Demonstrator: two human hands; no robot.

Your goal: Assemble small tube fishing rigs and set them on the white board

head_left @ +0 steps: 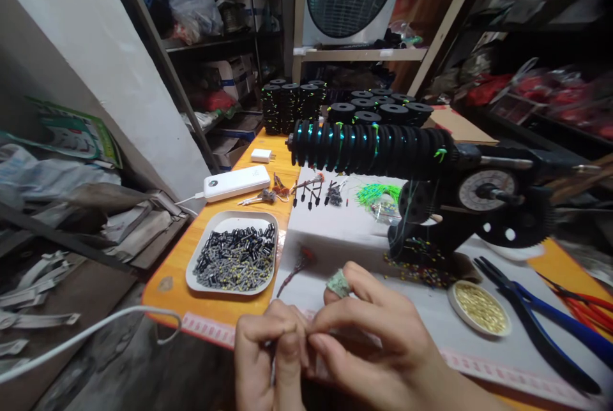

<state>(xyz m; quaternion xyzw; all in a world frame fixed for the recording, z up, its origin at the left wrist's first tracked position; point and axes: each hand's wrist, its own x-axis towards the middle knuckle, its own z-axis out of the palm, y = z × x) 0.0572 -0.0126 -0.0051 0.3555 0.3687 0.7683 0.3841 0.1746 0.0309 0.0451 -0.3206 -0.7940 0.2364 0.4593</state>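
Observation:
My left hand (272, 357) is closed in a pinch at the near table edge, thumb against the fingers. Beside it, almost touching, my right hand (387, 334) also pinches with thumb and index finger. Whatever lies between the fingertips is too small or hidden to name. Greenish wrapping (338, 283) covers the tip of one right-hand finger. Just beyond the hands, a thin dark twig-like piece with a reddish end (297, 267) lies on the white sheet (330, 242). A white tray (191, 270) of small black and grey cylindrical parts stands to the left.
A black winding device with a ridged spool (373, 146) stands behind the hands. To the right are a dish of small golden parts (481, 309) and blue-handled pliers (536, 315). A white power bank (237, 182) lies back left; stacked black spools (292, 108) stand behind.

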